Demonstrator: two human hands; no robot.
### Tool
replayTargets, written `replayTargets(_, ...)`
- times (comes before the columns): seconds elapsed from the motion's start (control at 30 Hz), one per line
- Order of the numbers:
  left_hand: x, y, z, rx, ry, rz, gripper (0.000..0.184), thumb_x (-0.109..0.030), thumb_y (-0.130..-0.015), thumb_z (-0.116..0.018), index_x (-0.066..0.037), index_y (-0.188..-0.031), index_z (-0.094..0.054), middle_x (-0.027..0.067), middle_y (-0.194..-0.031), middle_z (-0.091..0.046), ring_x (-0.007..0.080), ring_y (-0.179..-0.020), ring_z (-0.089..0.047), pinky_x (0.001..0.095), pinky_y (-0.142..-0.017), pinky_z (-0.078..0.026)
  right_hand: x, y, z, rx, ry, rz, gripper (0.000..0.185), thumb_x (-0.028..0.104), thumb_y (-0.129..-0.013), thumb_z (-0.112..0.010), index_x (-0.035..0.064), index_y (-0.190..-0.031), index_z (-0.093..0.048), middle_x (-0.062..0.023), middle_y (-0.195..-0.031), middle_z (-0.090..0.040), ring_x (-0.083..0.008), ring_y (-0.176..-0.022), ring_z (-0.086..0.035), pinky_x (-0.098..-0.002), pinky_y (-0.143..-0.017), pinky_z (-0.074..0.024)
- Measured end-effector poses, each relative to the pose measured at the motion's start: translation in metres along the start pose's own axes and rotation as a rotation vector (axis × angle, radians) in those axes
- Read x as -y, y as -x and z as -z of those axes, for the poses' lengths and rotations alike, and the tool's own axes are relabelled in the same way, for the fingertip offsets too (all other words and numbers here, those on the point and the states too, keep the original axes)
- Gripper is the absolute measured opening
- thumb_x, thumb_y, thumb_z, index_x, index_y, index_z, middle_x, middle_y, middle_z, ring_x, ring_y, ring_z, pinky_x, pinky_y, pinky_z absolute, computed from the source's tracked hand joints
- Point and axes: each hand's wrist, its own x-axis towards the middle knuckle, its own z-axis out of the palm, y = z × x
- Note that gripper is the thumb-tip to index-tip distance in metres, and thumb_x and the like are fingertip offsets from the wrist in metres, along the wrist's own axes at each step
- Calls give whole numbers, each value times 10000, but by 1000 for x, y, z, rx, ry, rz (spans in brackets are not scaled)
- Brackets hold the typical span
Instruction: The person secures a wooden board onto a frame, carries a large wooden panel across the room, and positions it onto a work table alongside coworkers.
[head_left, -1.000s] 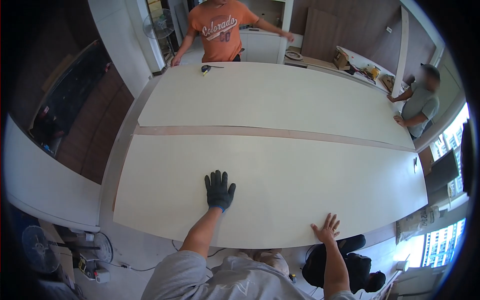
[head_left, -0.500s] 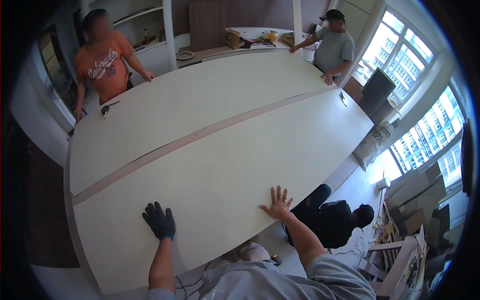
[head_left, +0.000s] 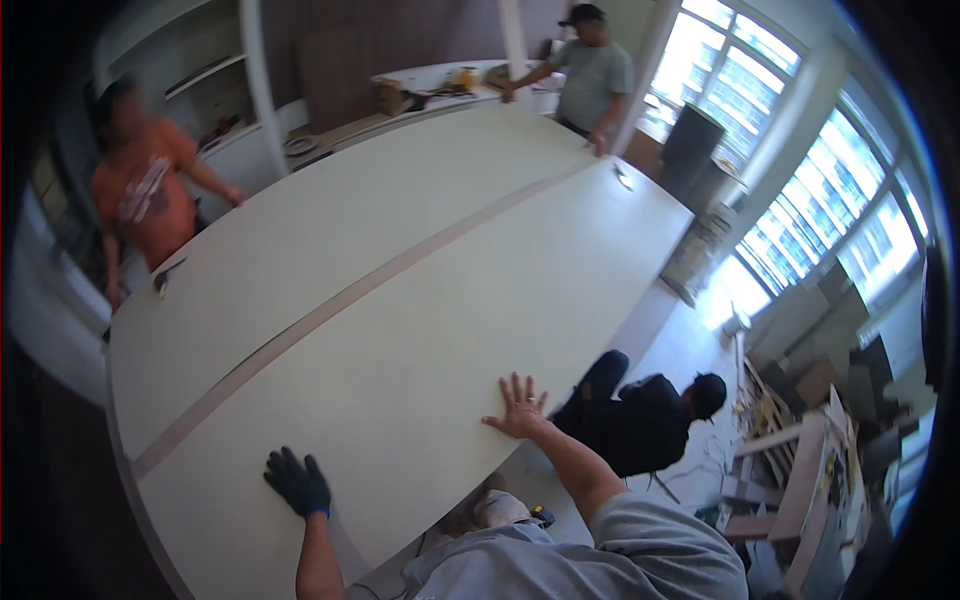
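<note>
Two large cream panels lie side by side, the near panel (head_left: 430,350) and the far panel (head_left: 330,220), with a narrow pinkish-brown strip (head_left: 350,293) showing between them. My left hand (head_left: 298,482), in a dark glove, rests on the near panel with its fingers spread. Bare and also spread, my right hand (head_left: 520,408) lies on the same panel close to its near edge. Neither hand holds anything. A tape measure (head_left: 162,285) sits on the far panel's left end, and a small tool (head_left: 623,178) lies at the near panel's far right end.
A person in orange (head_left: 150,195) stands at the left end. Another in grey (head_left: 592,85) touches the far right end. A person in black (head_left: 635,425) crouches beside the near edge, right of my right hand. Wood scraps (head_left: 800,480) are piled at the right.
The view has turned to the right, so the panels now run diagonally. Both my hands remain spread on the near panel. The person in orange has brought one hand down to the far panel's edge.
</note>
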Motion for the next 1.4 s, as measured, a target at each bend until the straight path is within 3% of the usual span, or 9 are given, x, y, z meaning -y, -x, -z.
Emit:
replayTargets(0.27,2,-4,-2,48,-209,-7,571,-460,-979,-284,-88,-1410,-330,158,-1458,-324,311,-1338,-310,470,-1100,-212,3,4,0,-27,-58,0,1066,774,-722,-483,194,-1491,-26,-112,-1546,81,-366,-1393,171,-653,-1049,68)
replayTargets(1.4,-7,0,9,3,-19,25,516,-375,-961,-362,-50,-1361,-380,201,-1425,-345,356,-1325,-311,493,-1117,-178,-2,0,-3,-24,-31,0,1074,788,-713,-474,201,-1491,-21,-103,-1547,89,-369,-1392,175,-663,-1040,69)
